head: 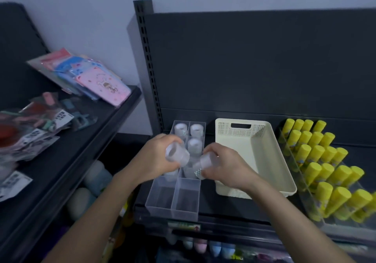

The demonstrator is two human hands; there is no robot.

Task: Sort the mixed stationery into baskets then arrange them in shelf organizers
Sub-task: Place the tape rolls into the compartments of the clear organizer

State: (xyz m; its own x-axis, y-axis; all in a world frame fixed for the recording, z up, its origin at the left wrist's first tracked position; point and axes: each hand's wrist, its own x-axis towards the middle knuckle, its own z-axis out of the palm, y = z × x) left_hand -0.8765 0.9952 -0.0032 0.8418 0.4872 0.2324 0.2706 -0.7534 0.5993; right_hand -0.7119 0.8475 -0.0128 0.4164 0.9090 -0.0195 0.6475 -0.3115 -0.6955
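1. Nearest the camera, below the front edge of the shelf [223,207], a row of pastel items [205,246] stood on a lower level, too blurred to identify.
2. Two bare forearms reached forward over the shelf to a clear organizer [175,203], split into two columns of compartments, which sat on the shelf.
3. Above the organizer's middle, the left hand [152,159] gripped a clear roll [176,154], fingers curled round it and its open end turned toward the camera.
4. Close beside it, the right hand [227,169] clasped a second clear roll [206,164], tilted and low over the organizer's right column. Whether the two rolls touched could not be told.
5. Stored rolls [195,144] stood upright in the organizer's far compartments.
6. A cream basket [240,129] with a perforated wall and handle slot sat just right of the organizer on the same shelf.
7. Farther right, yellow glue sticks [325,171] stood in stepped rows in a clear rack.
8. A dark back panel [254,63] rose behind, and on a separate shelf unit to the left lay packets [105,85] in pink and blue.
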